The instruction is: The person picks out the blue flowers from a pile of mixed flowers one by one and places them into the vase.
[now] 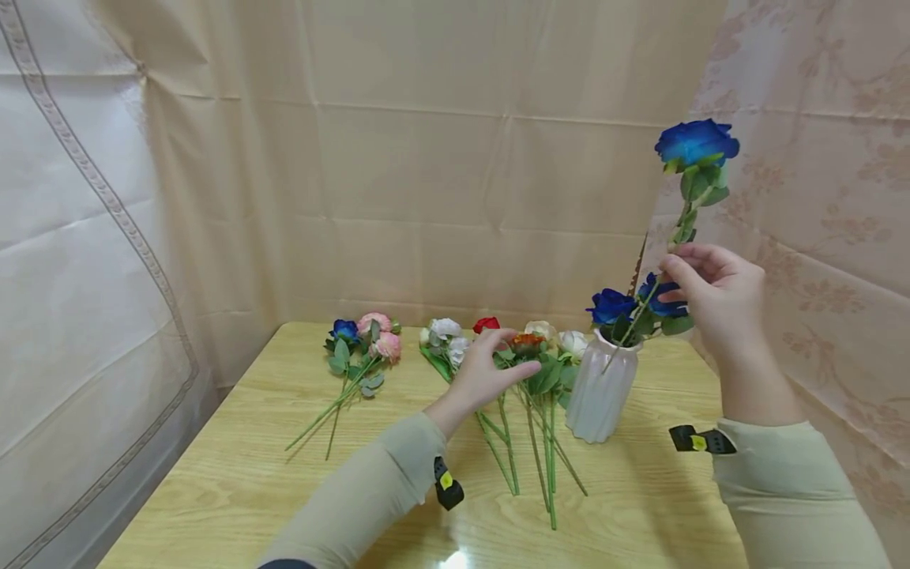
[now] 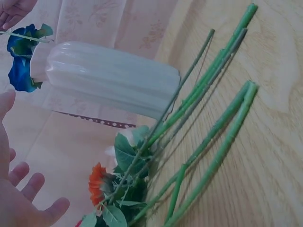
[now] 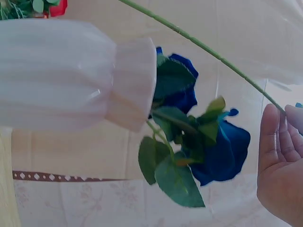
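Observation:
A blue rose (image 1: 697,144) is held upright, slightly tilted, by my right hand (image 1: 725,296), thumb and fingers pinching its stem below the leaves. In the right wrist view that bare green stem (image 3: 203,46) runs past the vase mouth, outside it. The white fluted vase (image 1: 600,395) stands on the table with two blue roses (image 3: 220,151) in its neck. My left hand (image 1: 486,367), fingers spread and holding nothing, hovers over the middle flowers. Close to it are an orange flower (image 2: 97,184), a red flower (image 1: 486,324) and white flowers (image 1: 445,329).
Toward the left of the wooden table (image 1: 235,442) lie pink flowers (image 1: 387,346) and a blue rose (image 1: 345,330). Several green stems (image 1: 550,474) point toward the front edge, left of the vase. Beige curtains (image 1: 426,158) hang behind.

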`<action>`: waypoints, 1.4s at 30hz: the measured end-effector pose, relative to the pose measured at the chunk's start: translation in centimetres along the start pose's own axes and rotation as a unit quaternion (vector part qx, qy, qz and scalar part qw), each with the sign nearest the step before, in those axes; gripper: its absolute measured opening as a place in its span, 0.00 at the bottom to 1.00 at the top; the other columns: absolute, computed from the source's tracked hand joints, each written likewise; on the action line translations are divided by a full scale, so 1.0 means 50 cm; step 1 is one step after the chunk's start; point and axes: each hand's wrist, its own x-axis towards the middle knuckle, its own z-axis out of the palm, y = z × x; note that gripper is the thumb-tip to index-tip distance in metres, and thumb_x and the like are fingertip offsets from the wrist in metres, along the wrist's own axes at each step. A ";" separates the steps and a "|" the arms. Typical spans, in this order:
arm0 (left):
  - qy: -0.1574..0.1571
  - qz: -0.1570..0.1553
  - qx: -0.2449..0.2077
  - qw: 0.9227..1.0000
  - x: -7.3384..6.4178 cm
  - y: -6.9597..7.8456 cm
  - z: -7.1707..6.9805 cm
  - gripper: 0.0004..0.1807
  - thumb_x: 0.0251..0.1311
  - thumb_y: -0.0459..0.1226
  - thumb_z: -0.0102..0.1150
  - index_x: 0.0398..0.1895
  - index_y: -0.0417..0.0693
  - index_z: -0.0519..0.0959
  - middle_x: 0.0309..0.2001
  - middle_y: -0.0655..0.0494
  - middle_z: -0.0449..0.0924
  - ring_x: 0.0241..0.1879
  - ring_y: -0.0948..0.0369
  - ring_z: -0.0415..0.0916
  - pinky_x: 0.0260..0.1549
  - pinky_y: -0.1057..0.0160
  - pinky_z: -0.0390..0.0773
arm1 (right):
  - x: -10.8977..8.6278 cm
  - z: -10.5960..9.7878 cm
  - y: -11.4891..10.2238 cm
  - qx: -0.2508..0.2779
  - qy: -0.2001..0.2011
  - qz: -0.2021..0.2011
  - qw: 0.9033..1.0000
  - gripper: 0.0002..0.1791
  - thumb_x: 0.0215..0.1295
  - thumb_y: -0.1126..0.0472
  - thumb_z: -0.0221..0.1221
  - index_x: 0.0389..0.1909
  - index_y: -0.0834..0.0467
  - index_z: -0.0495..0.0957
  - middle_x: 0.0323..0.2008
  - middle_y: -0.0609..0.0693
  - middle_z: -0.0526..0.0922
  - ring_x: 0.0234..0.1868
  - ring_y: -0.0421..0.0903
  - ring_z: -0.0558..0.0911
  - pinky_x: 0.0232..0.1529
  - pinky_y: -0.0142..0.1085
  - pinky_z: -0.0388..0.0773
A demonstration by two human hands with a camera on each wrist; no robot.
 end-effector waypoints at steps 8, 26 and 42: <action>0.000 0.007 0.004 1.000 0.011 0.018 0.008 0.41 0.57 0.63 0.69 0.71 0.59 0.72 0.65 0.61 0.71 0.61 0.60 0.70 0.57 0.50 0.75 | 0.009 -0.033 -0.001 0.097 0.032 0.013 0.995 0.16 0.66 0.62 0.68 0.48 0.68 0.81 0.36 0.48 0.87 0.33 0.41 0.85 0.31 0.29 0.83; -0.001 0.017 -0.027 0.999 0.027 0.047 0.023 0.39 0.57 0.61 0.70 0.69 0.59 0.73 0.66 0.62 0.71 0.61 0.59 0.71 0.56 0.51 0.76 | 0.024 -0.068 -0.009 0.160 0.089 0.006 0.983 0.14 0.64 0.63 0.70 0.46 0.67 0.81 0.37 0.53 0.86 0.32 0.44 0.84 0.30 0.28 0.83; -0.019 0.019 -0.062 0.998 0.029 0.079 0.032 0.38 0.58 0.59 0.71 0.70 0.61 0.73 0.66 0.67 0.70 0.60 0.63 0.71 0.56 0.52 0.77 | 0.022 -0.077 -0.012 0.128 0.072 0.008 0.989 0.18 0.63 0.60 0.70 0.49 0.66 0.81 0.40 0.52 0.85 0.32 0.44 0.85 0.32 0.29 0.83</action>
